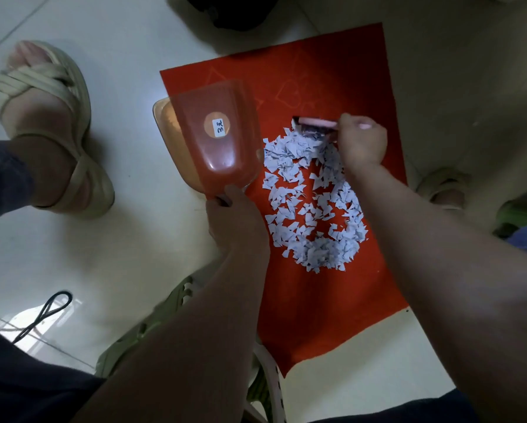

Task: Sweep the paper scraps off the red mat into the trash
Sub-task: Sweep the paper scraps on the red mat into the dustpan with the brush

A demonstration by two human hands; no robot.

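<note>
A red mat (pixel 323 300) lies on the white tiled floor. Several white paper scraps (pixel 311 203) are heaped in a loose ring at its middle. My left hand (pixel 234 218) grips the handle of a translucent pink dustpan (pixel 216 138), held tilted above the mat's left edge, a round sticker on it. My right hand (pixel 361 138) grips a small pink hand brush (pixel 314 125) whose dark bristles touch the far end of the scrap heap.
A foot in a cream sandal (pixel 42 129) stands on the floor at the left, another sandal (pixel 442 187) right of the mat. A dark object (pixel 231 10) sits beyond the mat. A black cord loop (pixel 42 315) lies lower left. A pale green plastic stool (pixel 170 309) is beneath me.
</note>
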